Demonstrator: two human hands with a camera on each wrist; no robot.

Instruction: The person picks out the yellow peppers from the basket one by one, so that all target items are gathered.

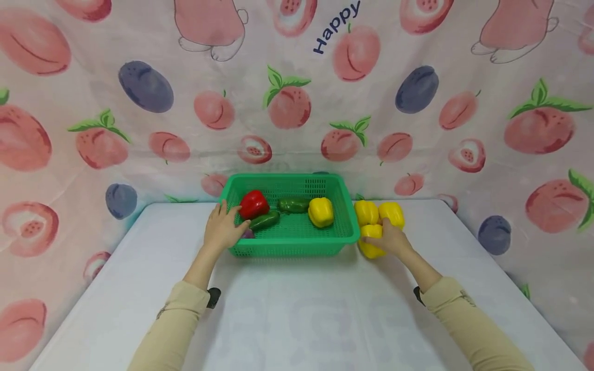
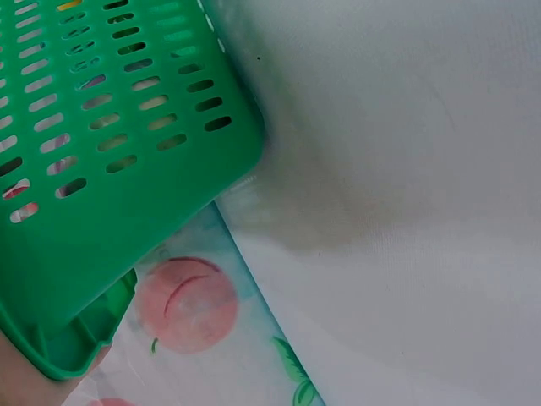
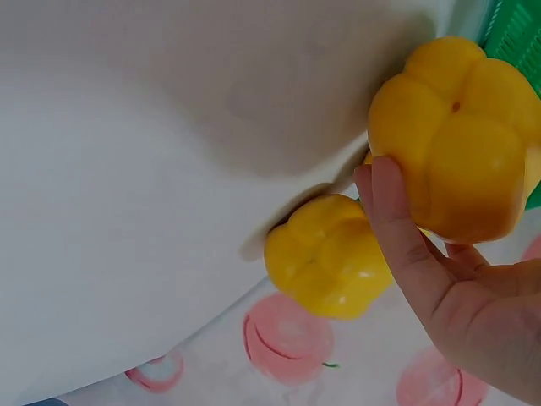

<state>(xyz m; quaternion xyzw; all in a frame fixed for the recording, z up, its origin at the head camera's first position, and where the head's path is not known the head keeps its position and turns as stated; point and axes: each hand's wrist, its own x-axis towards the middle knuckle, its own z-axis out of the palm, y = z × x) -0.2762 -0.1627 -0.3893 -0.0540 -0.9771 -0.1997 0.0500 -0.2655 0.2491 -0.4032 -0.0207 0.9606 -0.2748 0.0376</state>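
Note:
In the head view my left hand rests at the left rim of a green plastic basket, its fingers spread over the edge. Inside lie a red bell pepper, two green cucumbers, a yellow bell pepper and a partly hidden purple item. Just outside the basket's right side, my right hand grips the nearest yellow bell pepper between thumb and fingers. Two other yellow bell peppers sit behind it on the table.
A white cloth covers the table, with the basket near its back edge. Behind and at both sides hangs a fruit-printed curtain.

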